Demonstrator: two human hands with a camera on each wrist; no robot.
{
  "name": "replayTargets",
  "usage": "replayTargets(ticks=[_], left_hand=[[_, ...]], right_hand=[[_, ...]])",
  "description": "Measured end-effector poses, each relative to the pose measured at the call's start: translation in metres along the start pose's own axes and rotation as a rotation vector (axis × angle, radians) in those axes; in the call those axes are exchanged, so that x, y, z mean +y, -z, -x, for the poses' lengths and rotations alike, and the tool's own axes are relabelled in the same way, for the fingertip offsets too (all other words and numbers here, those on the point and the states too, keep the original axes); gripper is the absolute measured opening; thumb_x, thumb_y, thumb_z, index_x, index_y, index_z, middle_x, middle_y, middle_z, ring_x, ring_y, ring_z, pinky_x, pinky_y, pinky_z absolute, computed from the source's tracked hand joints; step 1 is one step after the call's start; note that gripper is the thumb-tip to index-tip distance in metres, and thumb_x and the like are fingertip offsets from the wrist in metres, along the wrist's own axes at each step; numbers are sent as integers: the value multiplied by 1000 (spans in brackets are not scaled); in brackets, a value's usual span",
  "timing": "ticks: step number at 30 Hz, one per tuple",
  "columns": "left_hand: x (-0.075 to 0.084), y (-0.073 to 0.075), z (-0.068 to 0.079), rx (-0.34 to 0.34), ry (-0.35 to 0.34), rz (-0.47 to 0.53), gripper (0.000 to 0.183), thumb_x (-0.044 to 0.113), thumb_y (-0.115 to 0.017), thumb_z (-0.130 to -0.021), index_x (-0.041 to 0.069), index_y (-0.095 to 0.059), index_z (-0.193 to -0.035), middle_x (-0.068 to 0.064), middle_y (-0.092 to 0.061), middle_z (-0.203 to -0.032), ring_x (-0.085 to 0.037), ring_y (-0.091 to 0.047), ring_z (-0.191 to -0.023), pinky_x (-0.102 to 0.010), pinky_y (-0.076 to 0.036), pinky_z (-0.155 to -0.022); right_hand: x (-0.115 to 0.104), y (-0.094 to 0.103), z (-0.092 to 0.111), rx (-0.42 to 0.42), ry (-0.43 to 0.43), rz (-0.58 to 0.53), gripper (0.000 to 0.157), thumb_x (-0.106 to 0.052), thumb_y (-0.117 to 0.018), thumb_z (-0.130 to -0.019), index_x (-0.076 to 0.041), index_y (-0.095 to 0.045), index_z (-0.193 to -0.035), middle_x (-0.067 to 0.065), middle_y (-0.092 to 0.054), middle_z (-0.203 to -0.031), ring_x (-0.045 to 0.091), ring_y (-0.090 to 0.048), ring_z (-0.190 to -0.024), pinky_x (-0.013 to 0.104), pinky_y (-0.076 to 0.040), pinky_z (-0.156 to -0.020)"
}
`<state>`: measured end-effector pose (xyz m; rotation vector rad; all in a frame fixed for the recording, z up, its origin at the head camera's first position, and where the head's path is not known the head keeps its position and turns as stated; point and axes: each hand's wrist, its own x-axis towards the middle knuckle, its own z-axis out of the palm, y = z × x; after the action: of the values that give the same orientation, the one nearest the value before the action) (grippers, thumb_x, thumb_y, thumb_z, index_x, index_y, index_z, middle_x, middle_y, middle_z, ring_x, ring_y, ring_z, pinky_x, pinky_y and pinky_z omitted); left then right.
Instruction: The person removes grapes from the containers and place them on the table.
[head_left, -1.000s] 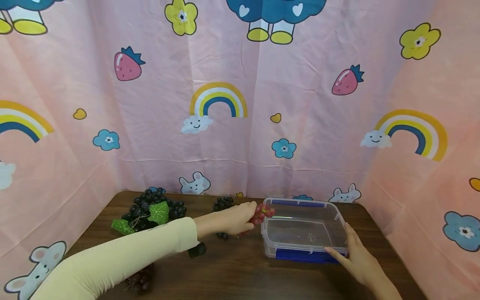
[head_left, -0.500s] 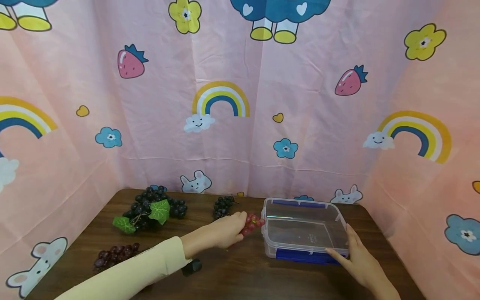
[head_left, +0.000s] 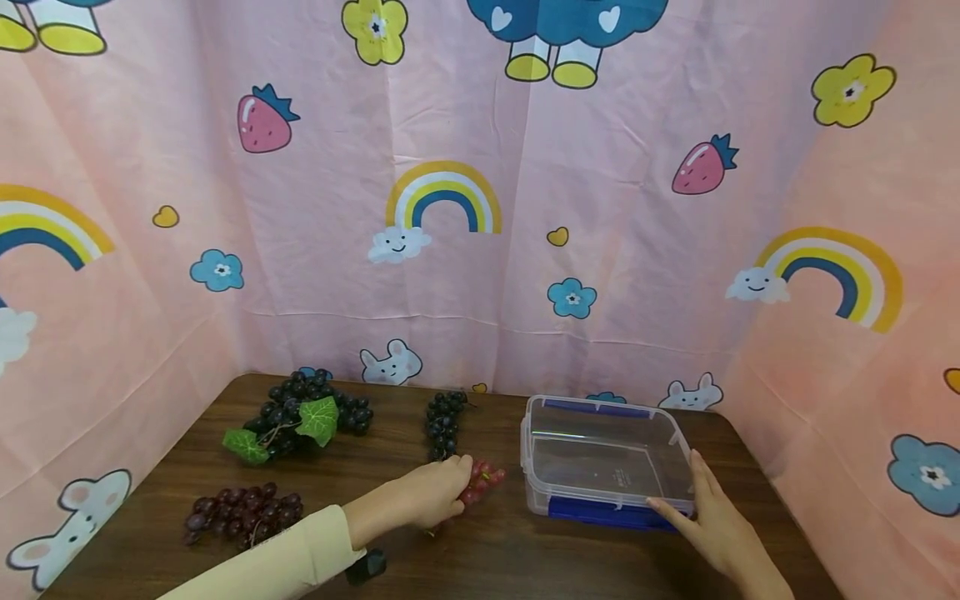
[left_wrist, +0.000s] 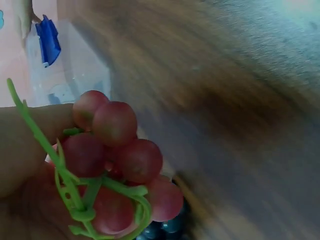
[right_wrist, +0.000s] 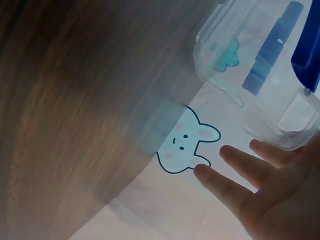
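My left hand (head_left: 427, 497) holds a small bunch of red grapes (head_left: 485, 480) just above the table, left of a clear plastic container (head_left: 600, 467) with blue side clips. In the left wrist view the same grapes (left_wrist: 127, 150) show round berries and a green plastic-looking stem (left_wrist: 65, 172). The part of the bunch inside the palm is hidden. My right hand (head_left: 716, 521) rests at the container's front right corner, thumb toward the front clip and fingers along the right side. In the right wrist view its fingers (right_wrist: 227, 190) are straight and spread beside the container.
Dark grapes with green leaves (head_left: 288, 417) lie at the back left, and a slim black bunch (head_left: 444, 421) lies behind my left hand. Brownish-red grapes (head_left: 240, 512) are at the front left. A patterned pink cloth (head_left: 450, 292) surrounds the brown table (head_left: 525, 558).
My left hand has drawn back left and toward me, away from the container, still holding the red grapes. The brownish-red bunch came into fuller view. My right hand and the container stayed nearly still.
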<state>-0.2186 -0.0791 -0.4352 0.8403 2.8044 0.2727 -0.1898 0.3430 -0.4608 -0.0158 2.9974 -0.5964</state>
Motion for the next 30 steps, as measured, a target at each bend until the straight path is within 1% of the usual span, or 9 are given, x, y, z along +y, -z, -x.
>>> replayTargets(ticks=[4, 7, 10, 13, 16, 20, 25, 27, 30], left_hand=[[-6, -9, 4, -28, 47, -13, 35, 15, -78, -97, -1, -56, -120, -15, -64, -106, -31, -71, -98, -39, -59, -82], [-15, -20, 1, -57, 74, 10, 38, 16, -77, -97, -2, -56, -124, -18, -65, -111, -32, -71, -102, -41, -59, -85], [-40, -49, -11, -66, 57, 26, 38, 19, -75, -100, -2, -55, -125, -19, -64, -113, -31, -71, -100, -40, -59, -81], [-65, -79, -25, -43, 31, 33, 40, 23, -72, -100, -2, -53, -125, -18, -63, -114, -27, -71, -96, -35, -58, -76], [-79, -97, -32, -16, 28, 56, 47, 27, -71, -100, -4, -52, -129, -18, -61, -114, -23, -70, -91, -31, -56, -72], [-81, -103, -33, 2, 58, 68, 55, 32, -75, -97, -9, -56, -129, -22, -58, -117, -25, -70, -83, -28, -56, -67], [-72, -102, -25, 22, 97, 58, 59, 42, -79, -95, -10, -65, -118, -27, -57, -118, -24, -68, -71, -29, -57, -62], [-60, -93, -17, 38, 144, 79, 65, 43, -81, -94, -13, -64, -122, -28, -58, -119, -31, -70, -78, -36, -60, -67], [-39, -71, -3, 29, 224, 112, 81, 45, -80, -94, -19, -55, -137, -33, -56, -130, -45, -69, -105, -50, -61, -83]], right_hand=[[0, 0, 0, -3, 1, -4, 118, -69, -56, -101, 7, 9, -165, 40, -5, -168, 65, -29, -145, 80, -38, -103], [0, 1, 0, -8, -6, -2, 119, -70, -55, -100, 6, 10, -165, 40, -4, -168, 65, -28, -146, 81, -38, -103], [1, 3, 0, -12, -12, 0, 121, -72, -55, -100, 6, 11, -164, 40, -3, -168, 65, -25, -147, 82, -36, -104], [1, 4, -1, -15, -15, 0, 122, -72, -55, -99, 7, 11, -164, 40, -3, -168, 65, -21, -148, 82, -34, -105], [0, 4, -2, -13, -11, 3, 121, -71, -55, -100, 8, 10, -164, 41, -3, -167, 65, -21, -148, 82, -34, -105], [0, 4, -1, -8, -2, 3, 120, -70, -55, -100, 9, 9, -164, 41, -4, -167, 65, -22, -148, 82, -34, -106], [-1, 5, 3, -4, -18, 26, 120, -72, -55, -99, 10, 4, -164, 40, -4, -168, 66, -22, -147, 82, -34, -104], [-2, 4, 5, 14, -17, 39, 119, -73, -55, -99, 9, 0, -165, 40, -5, -168, 66, -26, -145, 82, -36, -103], [-6, 4, 11, 65, 2, 53, 115, -72, -57, -98, 9, -9, -165, 40, -10, -167, 66, -35, -141, 81, -39, -100]])
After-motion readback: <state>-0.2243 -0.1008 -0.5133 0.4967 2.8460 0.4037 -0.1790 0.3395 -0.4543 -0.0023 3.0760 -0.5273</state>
